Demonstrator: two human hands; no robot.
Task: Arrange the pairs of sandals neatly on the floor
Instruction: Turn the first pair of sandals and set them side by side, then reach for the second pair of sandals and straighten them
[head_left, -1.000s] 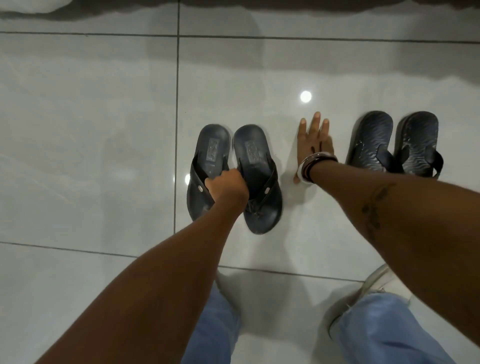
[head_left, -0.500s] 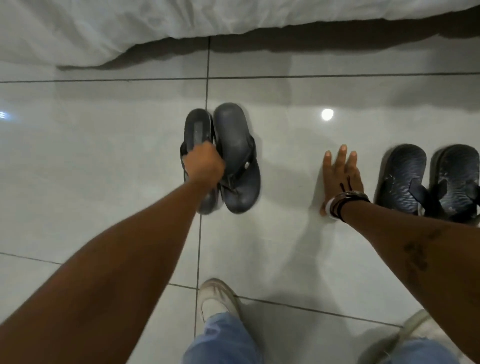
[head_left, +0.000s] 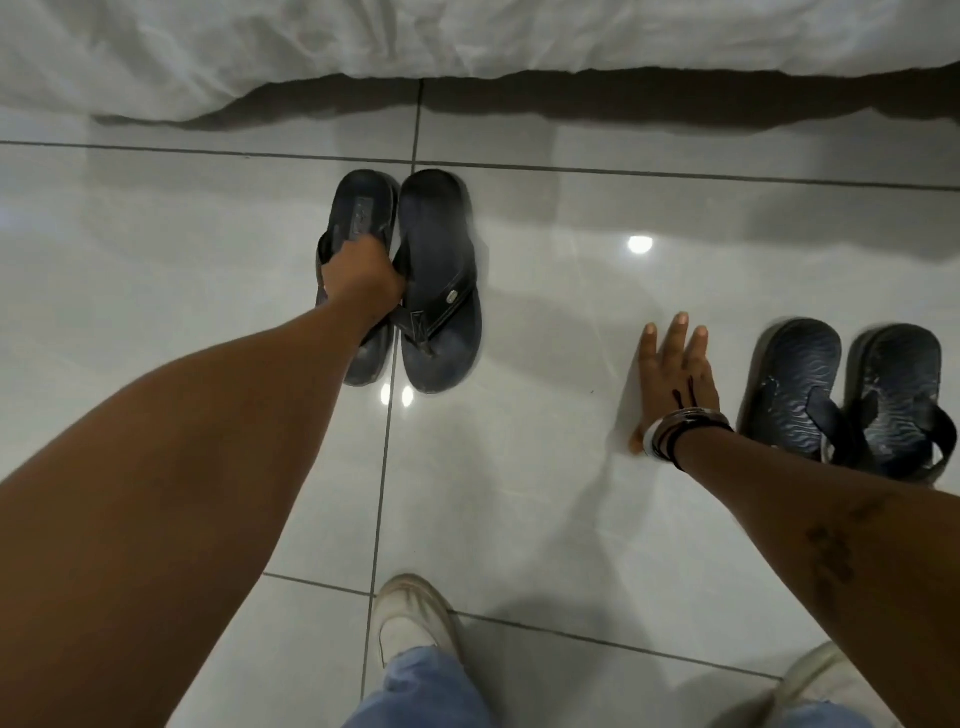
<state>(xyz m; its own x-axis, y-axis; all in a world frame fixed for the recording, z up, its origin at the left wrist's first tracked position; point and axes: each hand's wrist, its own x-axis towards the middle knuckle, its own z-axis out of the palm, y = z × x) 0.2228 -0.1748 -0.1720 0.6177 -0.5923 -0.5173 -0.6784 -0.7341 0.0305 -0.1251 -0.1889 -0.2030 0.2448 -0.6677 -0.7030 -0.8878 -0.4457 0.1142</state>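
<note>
Two pairs of dark sandals are on the glossy tiled floor. The black flip-flop pair (head_left: 439, 280) lies side by side at centre left, heels pointing towards the bed. My left hand (head_left: 363, 280) is shut on the straps of this pair, gripping both sandals where they meet. The second pair, with wavy-patterned soles (head_left: 841, 395), rests at the right. My right hand (head_left: 675, 379) lies flat on the floor just left of that pair, fingers spread, holding nothing.
A white bedsheet (head_left: 467, 36) hangs along the top edge, with dark shadow under it. My white shoes (head_left: 410, 618) and jeans are at the bottom. Bare tiles (head_left: 545, 467) lie between the two pairs.
My left hand has carried the black flip-flop pair leftwards, away from the right pair, widening the gap. The view has tilted up, revealing the bedsheet. My right hand stays flat on the floor.
</note>
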